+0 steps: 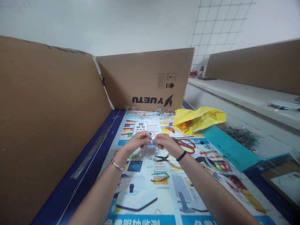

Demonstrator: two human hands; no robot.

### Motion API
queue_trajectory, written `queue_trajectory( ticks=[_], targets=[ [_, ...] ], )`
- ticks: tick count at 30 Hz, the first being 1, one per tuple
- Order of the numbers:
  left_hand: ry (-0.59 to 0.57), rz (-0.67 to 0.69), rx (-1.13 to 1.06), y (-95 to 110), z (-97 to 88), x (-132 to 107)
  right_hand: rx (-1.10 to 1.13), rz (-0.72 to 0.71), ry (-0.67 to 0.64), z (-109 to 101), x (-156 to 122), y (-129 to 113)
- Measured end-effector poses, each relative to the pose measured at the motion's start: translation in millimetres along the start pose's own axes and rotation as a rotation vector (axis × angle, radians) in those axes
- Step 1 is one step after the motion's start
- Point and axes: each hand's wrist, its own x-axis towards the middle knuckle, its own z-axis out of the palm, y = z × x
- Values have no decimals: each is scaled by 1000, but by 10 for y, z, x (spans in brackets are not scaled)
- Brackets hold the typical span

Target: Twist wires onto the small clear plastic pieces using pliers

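Close together over the printed table cover (138, 203), both hands are raised with their fingertips almost meeting. My left hand (141, 140) has its fingers closed in a pinch. Pinched the same way, my right hand (164, 142) faces it from the right. Whatever they hold is too small to make out. Under them lies a loose tangle of thin, shiny wire (148, 152). Pliers (167, 158) with yellow handles rest just below my right hand. Red-handled scissors (187, 145) lie to its right, partly hidden by the wrist.
A yellow bag (203, 118) lies open at back right. Green, red and yellow strands (160, 177) lie nearer me. A wire coil (217, 162) and a dark wire heap (241, 136) are rightward. Cardboard walls (140, 78) stand behind and left. Straight wires (91, 151) lie leftward.
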Motion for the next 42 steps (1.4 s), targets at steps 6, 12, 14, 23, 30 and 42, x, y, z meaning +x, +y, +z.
queue_trajectory(
  ticks=[6,12,14,23,30,42],
  targets=[
    [8,-38,75,16,33,6,-46,7,-4,25,6,-29],
    [13,-73,146,44,35,-9,-137,10,34,45,3,-71],
    [20,-82,165,63,49,-11,-160,6,38,49,-12,-92],
    [52,-88,204,108,132,-12,-287,-46,110,111,-62,-174],
    [19,-26,136,7,80,5,-341,-129,99,107,-77,-191],
    [-68,18,17,-54,-57,-16,-570,-403,20,1,-84,-190]
  ],
)
